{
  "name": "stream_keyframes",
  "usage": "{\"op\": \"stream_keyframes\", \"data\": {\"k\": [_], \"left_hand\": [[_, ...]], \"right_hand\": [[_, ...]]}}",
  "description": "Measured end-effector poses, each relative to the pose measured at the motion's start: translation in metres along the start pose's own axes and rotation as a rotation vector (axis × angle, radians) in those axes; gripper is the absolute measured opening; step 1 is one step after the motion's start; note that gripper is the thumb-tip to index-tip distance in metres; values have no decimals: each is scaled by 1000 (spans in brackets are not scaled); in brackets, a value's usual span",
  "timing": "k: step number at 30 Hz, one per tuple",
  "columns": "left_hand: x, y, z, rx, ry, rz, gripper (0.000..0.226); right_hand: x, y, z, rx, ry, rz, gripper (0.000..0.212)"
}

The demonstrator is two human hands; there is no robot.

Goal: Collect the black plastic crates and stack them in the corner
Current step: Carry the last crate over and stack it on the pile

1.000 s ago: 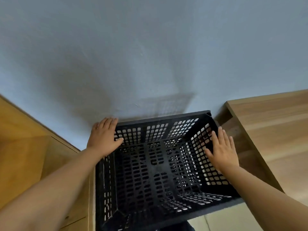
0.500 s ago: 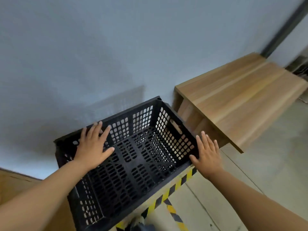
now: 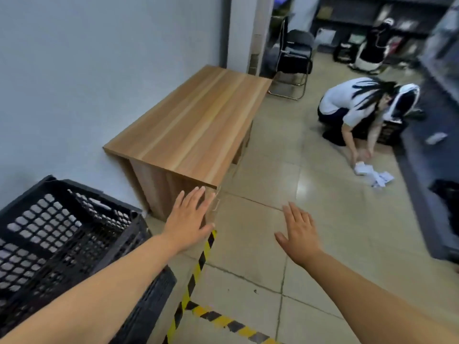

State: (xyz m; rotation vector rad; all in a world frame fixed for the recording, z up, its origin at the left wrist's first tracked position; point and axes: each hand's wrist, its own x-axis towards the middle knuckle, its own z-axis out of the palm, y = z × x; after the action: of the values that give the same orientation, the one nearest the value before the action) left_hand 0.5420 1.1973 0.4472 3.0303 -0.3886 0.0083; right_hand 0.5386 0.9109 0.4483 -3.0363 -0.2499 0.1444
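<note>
Both hands are spread flat with fingers apart, palms down, and hold nothing. At the far left, the black plastic crate [image 3: 62,234] sits against the pale wall [image 3: 99,70], its perforated sides and open top in view; the left forearm crosses over its near right corner. Beyond that, the left hand [image 3: 187,220] hovers in front of the end of a low wooden table [image 3: 193,125] that stands along the wall just beside the crate. Yellow-and-black floor tape [image 3: 198,266] runs below this hand. The right hand [image 3: 299,234] hangs over the tiled floor [image 3: 260,175], apart from the crate. Farther right, another person [image 3: 347,108] crouches over scattered white papers [image 3: 372,173]. A black chair [image 3: 295,53] stands behind.
</note>
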Motion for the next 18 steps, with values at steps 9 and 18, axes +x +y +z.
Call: {"op": "stream_keyframes", "data": {"k": [9,18], "left_hand": [[96,224,44,-98,-128,363,76],[171,384,69,-65,-231,660,74]], "right_hand": [[-114,223,-9,-52,-10,444,71],[-197,328,-9,117,36,913,72]]}}
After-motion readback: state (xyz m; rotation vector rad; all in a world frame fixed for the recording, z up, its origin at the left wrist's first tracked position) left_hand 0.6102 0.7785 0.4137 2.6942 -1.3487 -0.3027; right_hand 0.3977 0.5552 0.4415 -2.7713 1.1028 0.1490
